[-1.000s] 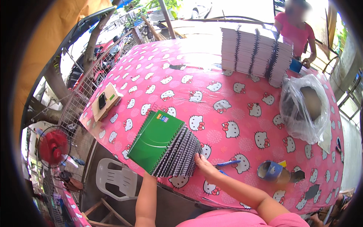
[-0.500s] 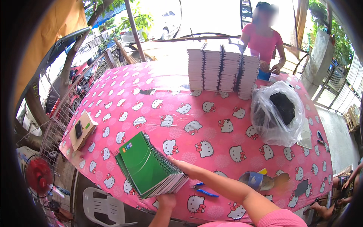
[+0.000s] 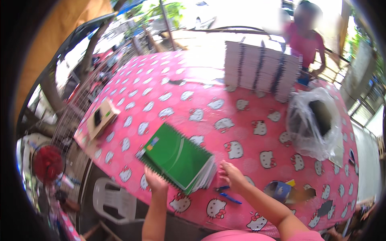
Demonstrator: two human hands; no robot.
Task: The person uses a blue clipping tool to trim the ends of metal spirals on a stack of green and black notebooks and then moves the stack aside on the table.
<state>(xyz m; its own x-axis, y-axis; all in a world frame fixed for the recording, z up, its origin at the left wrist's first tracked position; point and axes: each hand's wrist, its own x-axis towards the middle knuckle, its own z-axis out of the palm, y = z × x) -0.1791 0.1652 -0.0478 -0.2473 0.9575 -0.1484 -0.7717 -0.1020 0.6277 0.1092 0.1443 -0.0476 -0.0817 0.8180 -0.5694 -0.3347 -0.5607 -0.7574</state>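
Observation:
A stack of spiral-bound notebooks with a green cover [image 3: 177,156] lies at a slant on the pink table, its page edges fanned a little at the right. My left hand [image 3: 156,179] is open beside the stack's lower left edge, fingers stretched; whether it still touches the coil is hard to tell. To the right of the stack, my right hand [image 3: 234,175] hovers apart from it, open and holding nothing. Blue-handled pliers [image 3: 229,195] lie just below that hand.
Tall stacks of spiral notebooks [image 3: 259,68] stand at the far side near a person in pink [image 3: 307,44]. A clear plastic bag with dark contents [image 3: 299,128] sits right, a blue roll [image 3: 277,191] nearer. A cardboard box [image 3: 106,117] holds down the left edge; a white chair [image 3: 114,201] stands below.
The green notebook stack was held tilted between both hands; now it lies flatter on the table. Both hands have let go and moved apart. The view has shifted slightly.

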